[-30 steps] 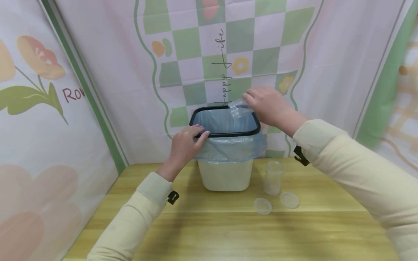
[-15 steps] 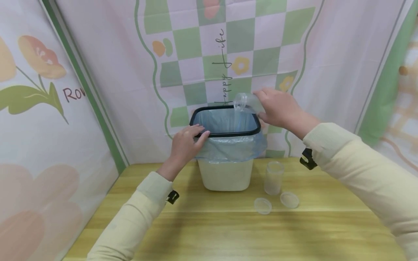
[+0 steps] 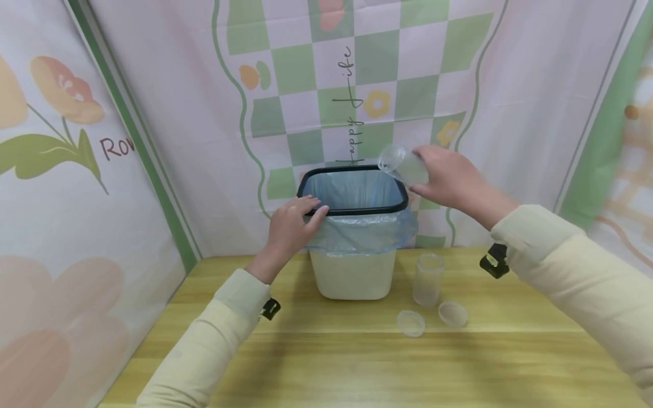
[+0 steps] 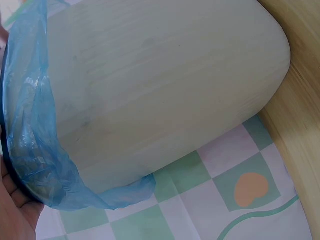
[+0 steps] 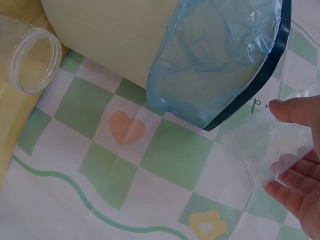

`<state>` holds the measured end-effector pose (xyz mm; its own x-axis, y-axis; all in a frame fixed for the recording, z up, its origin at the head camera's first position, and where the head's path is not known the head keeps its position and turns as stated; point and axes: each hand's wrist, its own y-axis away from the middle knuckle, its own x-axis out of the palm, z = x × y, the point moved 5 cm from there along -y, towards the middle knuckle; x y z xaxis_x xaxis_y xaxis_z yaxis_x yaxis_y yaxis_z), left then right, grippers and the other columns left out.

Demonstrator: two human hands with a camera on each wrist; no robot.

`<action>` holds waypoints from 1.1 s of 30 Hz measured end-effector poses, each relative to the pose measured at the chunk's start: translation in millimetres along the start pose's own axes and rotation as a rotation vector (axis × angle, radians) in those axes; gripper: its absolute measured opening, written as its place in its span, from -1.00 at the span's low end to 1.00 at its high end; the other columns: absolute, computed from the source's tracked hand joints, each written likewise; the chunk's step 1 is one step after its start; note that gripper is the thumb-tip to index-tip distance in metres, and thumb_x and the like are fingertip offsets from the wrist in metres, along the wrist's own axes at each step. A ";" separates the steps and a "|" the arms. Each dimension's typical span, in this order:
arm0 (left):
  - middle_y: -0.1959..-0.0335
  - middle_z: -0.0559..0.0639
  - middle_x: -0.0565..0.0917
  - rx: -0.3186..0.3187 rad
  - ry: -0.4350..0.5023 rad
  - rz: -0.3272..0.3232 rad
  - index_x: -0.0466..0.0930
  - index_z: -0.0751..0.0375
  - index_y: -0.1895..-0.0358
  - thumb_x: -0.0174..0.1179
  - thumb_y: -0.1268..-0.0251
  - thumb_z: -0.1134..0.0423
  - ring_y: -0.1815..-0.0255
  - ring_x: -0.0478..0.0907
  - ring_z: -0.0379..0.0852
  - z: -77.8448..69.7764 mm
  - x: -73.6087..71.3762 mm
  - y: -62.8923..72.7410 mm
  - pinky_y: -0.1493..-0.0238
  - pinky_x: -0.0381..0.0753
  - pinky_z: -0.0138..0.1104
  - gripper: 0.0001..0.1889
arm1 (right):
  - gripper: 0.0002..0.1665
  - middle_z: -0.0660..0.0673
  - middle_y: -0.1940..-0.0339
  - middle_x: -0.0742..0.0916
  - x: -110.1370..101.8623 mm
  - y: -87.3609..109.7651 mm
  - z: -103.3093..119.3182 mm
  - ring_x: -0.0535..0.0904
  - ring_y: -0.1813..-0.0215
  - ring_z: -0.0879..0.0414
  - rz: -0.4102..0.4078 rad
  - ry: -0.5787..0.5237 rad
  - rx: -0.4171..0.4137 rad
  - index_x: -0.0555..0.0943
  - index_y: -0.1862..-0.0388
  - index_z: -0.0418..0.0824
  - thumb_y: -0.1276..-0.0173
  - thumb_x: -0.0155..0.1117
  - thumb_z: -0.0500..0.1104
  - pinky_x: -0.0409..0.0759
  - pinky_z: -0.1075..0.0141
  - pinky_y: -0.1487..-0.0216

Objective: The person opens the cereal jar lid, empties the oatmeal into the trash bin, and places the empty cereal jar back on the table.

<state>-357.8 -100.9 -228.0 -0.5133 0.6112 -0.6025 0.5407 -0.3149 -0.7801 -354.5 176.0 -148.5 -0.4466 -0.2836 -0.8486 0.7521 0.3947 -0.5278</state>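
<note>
A cream trash bin point(image 3: 352, 277) with a black rim point(image 3: 357, 212) stands on the table, lined with a blue plastic bag point(image 3: 359, 232) folded down outside. My left hand point(image 3: 291, 226) grips the rim at the near left corner, fingers over the edge and thumb along the front. Above the right rim, my right hand point(image 3: 454, 177) holds a clear plastic jar point(image 3: 410, 167) tilted, its mouth facing left. In the right wrist view, thumb and fingers point(image 5: 295, 112) lie on opposite sides of the jar. Nothing inside it can be made out.
Right of the bin stands a second clear jar point(image 3: 428, 283), upright and lidless. Two clear round lids, a left lid point(image 3: 410, 323) and a right lid point(image 3: 453, 314), lie flat before it on the wooden table point(image 3: 326, 368). A checkered fabric backdrop point(image 3: 377, 56) hangs behind.
My right hand has moved right and turned the jar from mouth-down over the bin to a slightly raised mouth by the right rim. The left hand has stayed put.
</note>
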 end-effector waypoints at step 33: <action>0.05 0.13 0.71 0.002 -0.001 0.009 0.72 0.26 0.04 0.22 -0.36 0.06 -0.06 0.62 0.01 -0.7 -0.7 -1.3 -0.07 0.58 -0.13 -0.67 | -0.22 -0.41 -0.03 0.58 20.1 70.8 -18.6 0.55 -0.02 -0.33 -0.048 -0.415 0.240 0.37 -0.19 -0.48 -0.12 0.53 -0.15 0.55 -0.19 0.03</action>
<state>-357.7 -100.4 -226.4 -0.5095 0.6074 -0.6095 0.5435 -0.3220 -0.7752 -319.3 214.5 -203.6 -0.2891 -0.6409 -0.7111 0.8478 0.1737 -0.5011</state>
